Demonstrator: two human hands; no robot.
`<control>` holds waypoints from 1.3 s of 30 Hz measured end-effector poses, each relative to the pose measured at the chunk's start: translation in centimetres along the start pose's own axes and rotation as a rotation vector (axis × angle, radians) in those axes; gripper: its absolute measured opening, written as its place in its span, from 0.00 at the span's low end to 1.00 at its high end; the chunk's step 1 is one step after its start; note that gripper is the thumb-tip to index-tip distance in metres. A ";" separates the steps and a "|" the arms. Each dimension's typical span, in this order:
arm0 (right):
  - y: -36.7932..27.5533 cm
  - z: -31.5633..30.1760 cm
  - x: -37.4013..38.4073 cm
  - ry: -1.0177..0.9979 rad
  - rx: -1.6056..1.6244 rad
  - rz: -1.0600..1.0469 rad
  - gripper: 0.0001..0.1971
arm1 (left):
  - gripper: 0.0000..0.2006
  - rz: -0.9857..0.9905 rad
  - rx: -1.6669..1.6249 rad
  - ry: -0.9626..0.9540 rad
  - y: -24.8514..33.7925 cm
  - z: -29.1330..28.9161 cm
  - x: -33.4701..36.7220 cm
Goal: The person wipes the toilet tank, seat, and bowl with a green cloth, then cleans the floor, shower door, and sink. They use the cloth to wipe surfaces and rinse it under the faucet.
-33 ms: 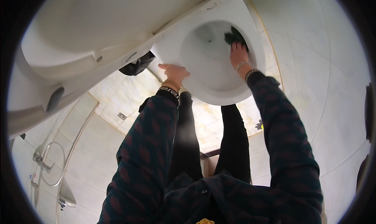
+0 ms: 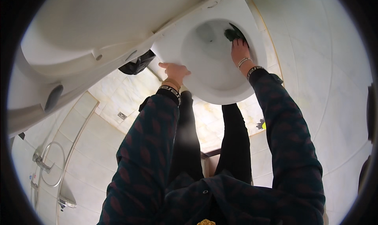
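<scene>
A white toilet bowl [image 2: 201, 96] stands in front of me with its seat and lid [image 2: 90, 24] raised at the left. My right hand [image 2: 240, 52] reaches inside the bowl at the right. Its closed fingers press a dark green scrubbing pad or cloth [image 2: 233, 33] to the right inner wall; its exact kind is unclear. At the bowl's left outer edge rests my left hand [image 2: 176, 72], open, with one finger stretched left and the thumb apart to the right. Its other fingers are partly hidden.
A black bag [image 2: 138, 63] sits on the tiled floor [image 2: 114, 91] left of the bowl. At the lower left are a shower hose [image 2: 64, 162] and a wall fixture. A small dark and yellow item [image 2: 262, 124] lies right of my legs. A tiled wall [image 2: 315, 67] rises at right.
My right hand and the dark green pad have shifted very slightly along the bowl's inner wall. The left hand stays on the edge.
</scene>
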State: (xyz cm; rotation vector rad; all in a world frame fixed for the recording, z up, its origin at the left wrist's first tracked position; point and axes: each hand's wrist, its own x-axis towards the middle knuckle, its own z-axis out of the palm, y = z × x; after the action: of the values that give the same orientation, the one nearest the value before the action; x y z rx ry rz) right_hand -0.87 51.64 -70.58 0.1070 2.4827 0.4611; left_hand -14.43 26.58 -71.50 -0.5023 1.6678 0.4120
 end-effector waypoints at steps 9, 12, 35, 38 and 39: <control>-5.3 2.4 -4.7 -0.868 0.654 -0.053 0.18 | 0.49 -0.034 -0.331 0.224 1.8 0.7 -2.4; -1.5 2.1 -1.8 -0.444 0.157 -0.094 0.18 | 0.50 -0.023 -0.200 0.252 0.6 1.3 0.2; -3.7 5.5 -4.1 -0.332 0.709 0.087 0.16 | 0.52 -0.057 -0.167 0.298 0.9 2.2 1.5; -4.7 4.9 -2.9 -0.234 0.723 0.124 0.16 | 0.54 -0.063 -0.199 0.254 0.1 2.4 3.2; -6.7 3.9 -2.8 -0.372 0.729 0.108 0.16 | 0.55 -0.040 -0.179 0.214 -0.1 2.2 3.9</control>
State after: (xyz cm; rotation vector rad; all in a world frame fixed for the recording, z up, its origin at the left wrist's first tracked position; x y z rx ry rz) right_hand 3.83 46.07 -74.35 0.5619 2.1593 -0.4104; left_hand -13.03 27.25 -75.73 -0.7323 1.8323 0.4952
